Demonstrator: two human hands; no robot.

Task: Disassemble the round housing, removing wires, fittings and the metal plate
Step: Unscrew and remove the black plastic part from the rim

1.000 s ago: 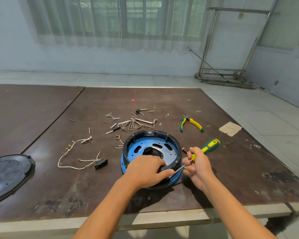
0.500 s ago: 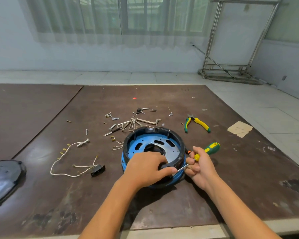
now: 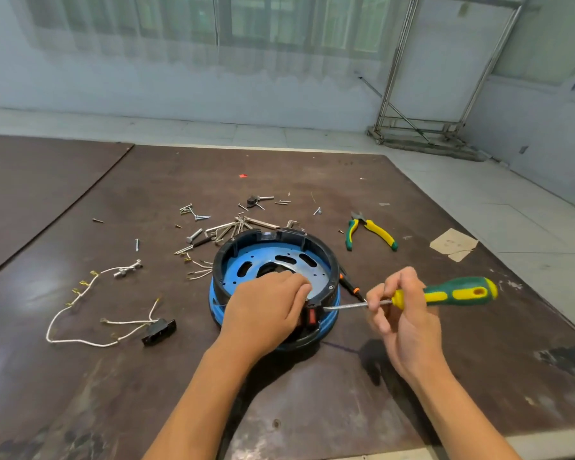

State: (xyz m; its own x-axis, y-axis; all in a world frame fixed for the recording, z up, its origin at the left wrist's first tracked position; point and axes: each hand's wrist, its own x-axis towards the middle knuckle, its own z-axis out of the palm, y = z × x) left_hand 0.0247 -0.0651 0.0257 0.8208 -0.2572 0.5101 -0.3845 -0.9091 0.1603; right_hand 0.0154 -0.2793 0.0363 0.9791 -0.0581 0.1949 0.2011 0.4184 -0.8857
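Prying at the red switch (image 3: pixel 311 317) in the near wall of the round housing (image 3: pixel 316 247), the right hand (image 3: pixel 402 313) pinches the green-and-yellow screwdriver (image 3: pixel 445 293) where shaft meets handle. The left hand (image 3: pixel 266 310) grips the housing's rim beside the tip, steadying it on the table (image 3: pixel 412 393). A slip would likely drive the blade into that thumb, or skid the housing.

A bare workshop room: a dark, stained worktop (image 3: pixel 312 393) strewn with loose screws (image 3: pixel 196 212) and pliers (image 3: pixel 370 232), pale tiled floor (image 3: pixel 512 227), curtained window (image 3: pixel 213 24), and a metal rack (image 3: pixel 439 94) against the wall.
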